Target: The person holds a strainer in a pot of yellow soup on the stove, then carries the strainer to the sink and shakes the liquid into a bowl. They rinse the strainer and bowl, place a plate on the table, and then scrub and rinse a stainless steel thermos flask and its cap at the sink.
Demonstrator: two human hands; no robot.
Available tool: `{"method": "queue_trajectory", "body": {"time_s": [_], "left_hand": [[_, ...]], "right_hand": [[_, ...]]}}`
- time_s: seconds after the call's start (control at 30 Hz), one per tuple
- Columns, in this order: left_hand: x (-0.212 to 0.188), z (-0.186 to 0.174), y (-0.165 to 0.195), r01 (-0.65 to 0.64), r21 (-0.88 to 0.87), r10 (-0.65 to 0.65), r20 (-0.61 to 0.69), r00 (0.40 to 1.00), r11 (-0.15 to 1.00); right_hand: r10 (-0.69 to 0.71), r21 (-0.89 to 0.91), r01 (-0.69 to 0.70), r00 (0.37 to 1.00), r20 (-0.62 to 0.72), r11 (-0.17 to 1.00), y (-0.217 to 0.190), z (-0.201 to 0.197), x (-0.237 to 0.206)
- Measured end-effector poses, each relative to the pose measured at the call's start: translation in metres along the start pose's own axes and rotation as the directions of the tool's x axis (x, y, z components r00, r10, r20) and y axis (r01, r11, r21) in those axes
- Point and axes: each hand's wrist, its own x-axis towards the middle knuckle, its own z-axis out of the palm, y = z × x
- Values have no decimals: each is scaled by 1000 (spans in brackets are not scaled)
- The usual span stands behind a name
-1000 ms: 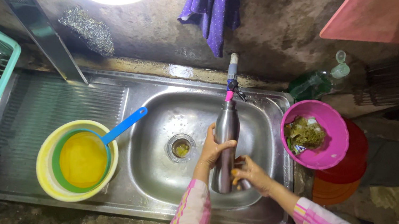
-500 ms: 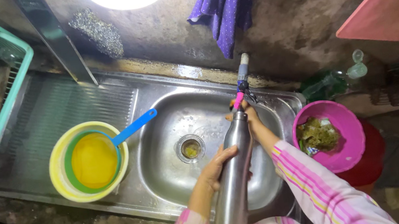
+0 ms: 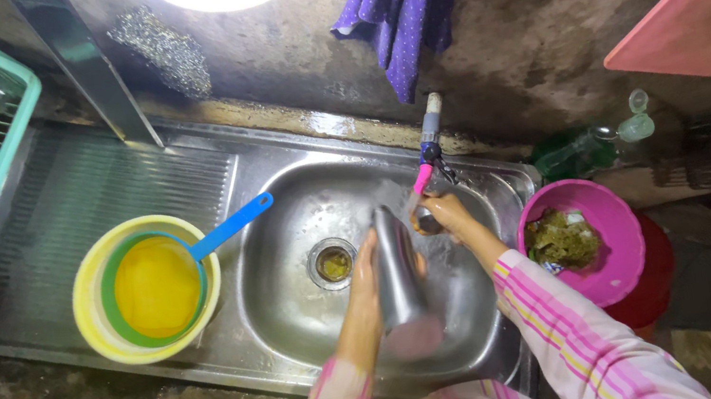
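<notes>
Gripping steel bottle (image 3: 398, 269) over sink (image 3: 296, 306)

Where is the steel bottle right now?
In the head view, the tall stainless steel bottle is held over the metal sink basin, right of the drain, with the left hand around it and its mouth beside the right hand under the tap.

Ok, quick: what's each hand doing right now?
Left hand: closed around the steel bottle, over the sink.
Right hand: at the tap; grip cannot be told.
</notes>
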Motion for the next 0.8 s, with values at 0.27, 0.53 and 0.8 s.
{"method": "queue_trajectory", "body": {"time_s": [0.27, 0.53, 0.8], "left_hand": [[102, 15, 33, -275, -165, 126, -596, 793, 947], [112, 6, 42, -437, -121, 223, -722, 655, 891], [133, 22, 5, -413, -236, 283, -439, 853, 880]], "right_hand": [[-112, -320, 143, 987, 114, 936, -10, -57, -52], [-70, -383, 107, 992, 107, 918, -14, 8, -39], [-720, -509, 627, 694, 20, 590, 30, -11, -34]]}}
